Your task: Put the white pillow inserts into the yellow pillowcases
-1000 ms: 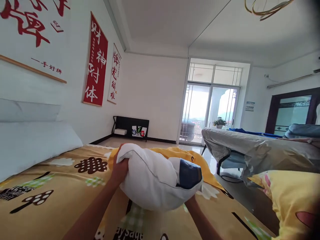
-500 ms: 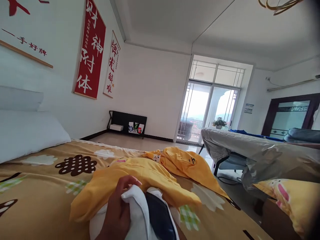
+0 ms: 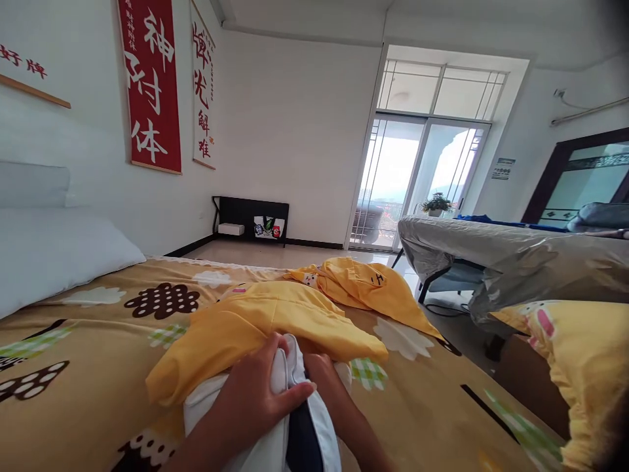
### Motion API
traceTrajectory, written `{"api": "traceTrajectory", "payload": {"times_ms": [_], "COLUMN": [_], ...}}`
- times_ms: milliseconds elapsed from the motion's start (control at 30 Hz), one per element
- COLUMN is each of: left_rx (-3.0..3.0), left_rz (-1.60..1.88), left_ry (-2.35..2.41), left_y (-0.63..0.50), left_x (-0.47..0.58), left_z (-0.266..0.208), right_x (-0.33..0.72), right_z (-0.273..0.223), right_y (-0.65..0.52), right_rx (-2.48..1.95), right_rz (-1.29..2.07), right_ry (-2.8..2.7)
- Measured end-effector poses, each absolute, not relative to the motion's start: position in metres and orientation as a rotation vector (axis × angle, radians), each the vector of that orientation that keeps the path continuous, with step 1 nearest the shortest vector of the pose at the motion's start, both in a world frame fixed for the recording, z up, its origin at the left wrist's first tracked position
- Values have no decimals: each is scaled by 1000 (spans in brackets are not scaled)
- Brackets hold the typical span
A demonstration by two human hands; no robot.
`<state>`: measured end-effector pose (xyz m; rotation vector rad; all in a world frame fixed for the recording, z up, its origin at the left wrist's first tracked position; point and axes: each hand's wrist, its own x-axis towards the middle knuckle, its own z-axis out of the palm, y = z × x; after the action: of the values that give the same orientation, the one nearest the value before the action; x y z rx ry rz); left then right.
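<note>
White pillow (image 3: 236, 419) with a dark navy patch is lying on the bed, far end shoved partway into a yellow pillowcase (image 3: 255, 328). The case is bunched and wrinkled over it, open end toward the camera, pillow's near end sticking out.

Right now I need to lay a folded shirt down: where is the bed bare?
Bare bedspread lies left, between the white pillow and the yellow cover. Another patch is right, between the hands and the bed's edge. The middle is crowded: left hand and right hand grip the white pillow insert; a yellow garment lies beyond.
</note>
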<state>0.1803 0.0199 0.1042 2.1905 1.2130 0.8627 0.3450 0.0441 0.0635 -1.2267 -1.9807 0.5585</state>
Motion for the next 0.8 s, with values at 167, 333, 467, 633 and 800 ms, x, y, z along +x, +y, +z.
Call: {"api": "traceTrajectory", "payload": {"times_ms": [167, 333, 467, 633, 800], "left_rx": [2174, 2245, 2316, 2141, 2043], "left_rz": [967, 1000, 984, 1183, 1278], "left_ry": [1266, 1268, 1181, 1179, 1201], "left_y": [31, 33, 34, 54, 78], "left_x": [178, 177, 174, 170, 164], "left_z": [97, 98, 100, 100, 89], "right_x": [344, 338, 341, 361, 319], "right_z": [76, 66, 72, 107, 79], "right_y": [31, 38, 37, 2, -29], "right_rx": [-937, -845, -879, -1187, -986], "right_rz": [644, 707, 721, 235, -604], "right_ry": [-2028, -1978, -2000, -2029, -2050]}}
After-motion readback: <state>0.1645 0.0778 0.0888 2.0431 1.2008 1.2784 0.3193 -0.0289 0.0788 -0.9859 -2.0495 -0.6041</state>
